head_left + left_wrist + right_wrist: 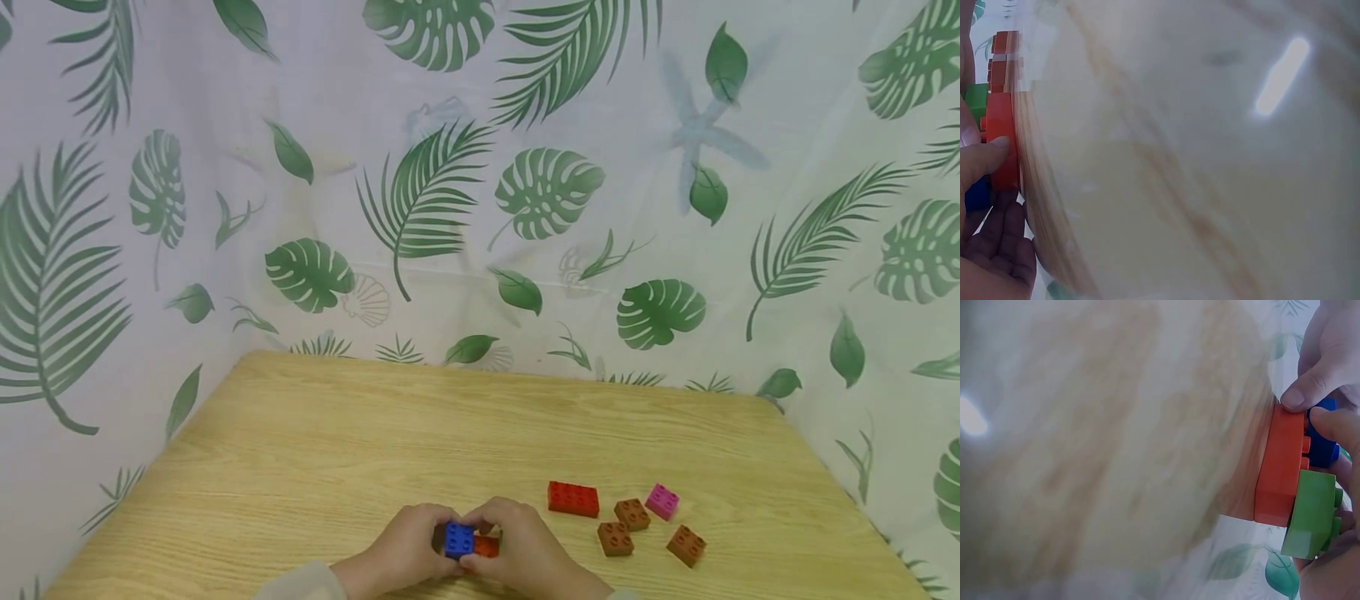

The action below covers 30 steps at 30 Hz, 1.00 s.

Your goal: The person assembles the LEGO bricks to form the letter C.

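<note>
My left hand (411, 540) and right hand (525, 543) meet low in the middle of the head view around a small group of joined-looking toy building bricks. The blue brick (459, 540) sits on top of the red brick (1279, 469), near one end. A green brick (1310, 512) overlaps the red brick's other end in the right wrist view; my right hand hides it in the head view. My left thumb (988, 157) presses the red brick's side, its fingers curled around that end. My right thumb and forefinger pinch the blue brick at its edge.
Right of my hands on the wooden table (337, 450) lie a long red brick (573, 498), several brown bricks (616, 539) and a pink brick (662, 501). A leaf-patterned curtain (450, 275) hangs along the table's back and sides.
</note>
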### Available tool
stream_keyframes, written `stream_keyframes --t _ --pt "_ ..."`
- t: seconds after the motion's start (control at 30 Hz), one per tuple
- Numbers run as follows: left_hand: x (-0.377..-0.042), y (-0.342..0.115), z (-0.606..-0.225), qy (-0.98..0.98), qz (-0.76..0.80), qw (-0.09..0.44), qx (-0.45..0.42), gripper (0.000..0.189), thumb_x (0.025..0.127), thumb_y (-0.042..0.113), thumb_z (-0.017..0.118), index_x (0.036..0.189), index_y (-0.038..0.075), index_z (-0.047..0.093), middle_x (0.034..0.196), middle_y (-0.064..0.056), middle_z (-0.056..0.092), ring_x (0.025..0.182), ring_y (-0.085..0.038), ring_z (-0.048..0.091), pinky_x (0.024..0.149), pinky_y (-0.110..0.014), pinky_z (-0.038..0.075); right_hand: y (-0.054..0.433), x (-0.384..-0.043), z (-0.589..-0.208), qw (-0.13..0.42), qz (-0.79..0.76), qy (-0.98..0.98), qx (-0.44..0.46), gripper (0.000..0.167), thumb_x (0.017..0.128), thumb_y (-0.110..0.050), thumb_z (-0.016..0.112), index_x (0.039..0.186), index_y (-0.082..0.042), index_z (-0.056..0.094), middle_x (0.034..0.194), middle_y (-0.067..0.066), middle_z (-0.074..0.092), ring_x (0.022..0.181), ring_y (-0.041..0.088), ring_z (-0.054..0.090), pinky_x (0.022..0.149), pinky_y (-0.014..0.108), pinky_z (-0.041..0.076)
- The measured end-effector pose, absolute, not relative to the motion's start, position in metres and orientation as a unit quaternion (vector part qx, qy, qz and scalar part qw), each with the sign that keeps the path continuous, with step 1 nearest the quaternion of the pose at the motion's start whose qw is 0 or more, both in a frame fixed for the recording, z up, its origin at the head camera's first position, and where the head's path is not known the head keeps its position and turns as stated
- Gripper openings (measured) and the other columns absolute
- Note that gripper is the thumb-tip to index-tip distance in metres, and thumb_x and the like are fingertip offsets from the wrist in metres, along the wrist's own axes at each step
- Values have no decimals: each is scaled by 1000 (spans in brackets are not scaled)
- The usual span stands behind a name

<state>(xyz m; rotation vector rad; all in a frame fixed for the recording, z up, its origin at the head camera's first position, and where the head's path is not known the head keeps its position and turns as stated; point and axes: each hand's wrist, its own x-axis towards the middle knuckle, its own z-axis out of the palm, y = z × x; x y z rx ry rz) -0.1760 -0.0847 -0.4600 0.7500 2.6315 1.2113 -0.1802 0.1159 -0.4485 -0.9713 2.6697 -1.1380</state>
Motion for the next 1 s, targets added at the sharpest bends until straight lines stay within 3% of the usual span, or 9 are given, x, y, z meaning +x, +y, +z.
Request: stream_keyframes --t 0.6,1.0 --pt "-176 -85 -459 881 392 68 257 37 73 23 84 104 9 71 105 1 68 100 -16 61 88 -32 48 118 -179 -450 46 -387 864 -318 35 80 -29 79 110 -15 70 95 -14 62 85 4 56 75 24 50" --pt "-179 -85 -461 880 392 69 260 34 72 24 84 101 10 70 100 2 68 91 -10 61 81 -27 49 116 -182 -448 55 -375 869 -317 35 78 -31 80 108 -15 70 96 -14 62 84 3 56 74 24 50"
